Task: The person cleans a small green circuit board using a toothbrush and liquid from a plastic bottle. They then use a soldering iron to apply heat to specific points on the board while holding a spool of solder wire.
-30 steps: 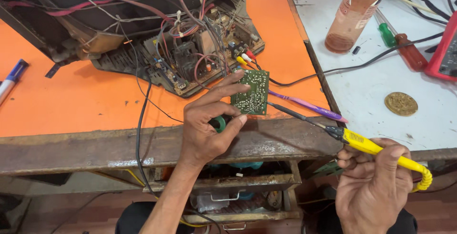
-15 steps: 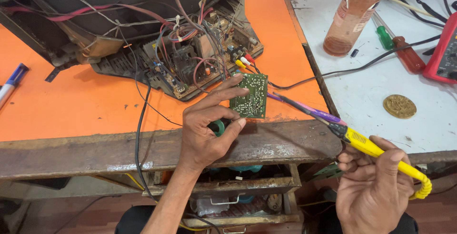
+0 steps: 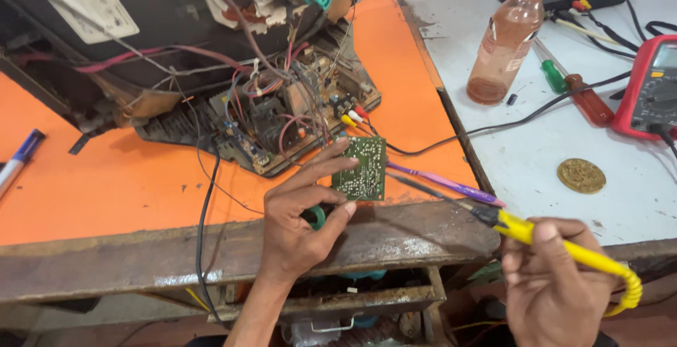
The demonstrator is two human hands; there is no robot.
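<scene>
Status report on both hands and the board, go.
Left hand holds small green circuit board upright at bench edge. Right hand grips yellow soldering iron, tip beside the board. Purple pen lies close under the iron.

The small circuit board (image 3: 362,168) is matt green laminate dotted with dull solder points. The soldering iron (image 3: 557,245) has a glossy yellow plastic handle and a dark metal shaft. The orange tabletop (image 3: 106,185) looks smooth but scuffed and stained; its front edge (image 3: 211,248) is bare, rusty, rough metal. The neighbouring table (image 3: 536,156) is painted pale grey, chipped and smudged. The bottle (image 3: 506,40) is clear, shiny plastic. The round disc (image 3: 581,175) looks like tarnished brass. The multimeter (image 3: 652,86) has a matt red casing.
</scene>
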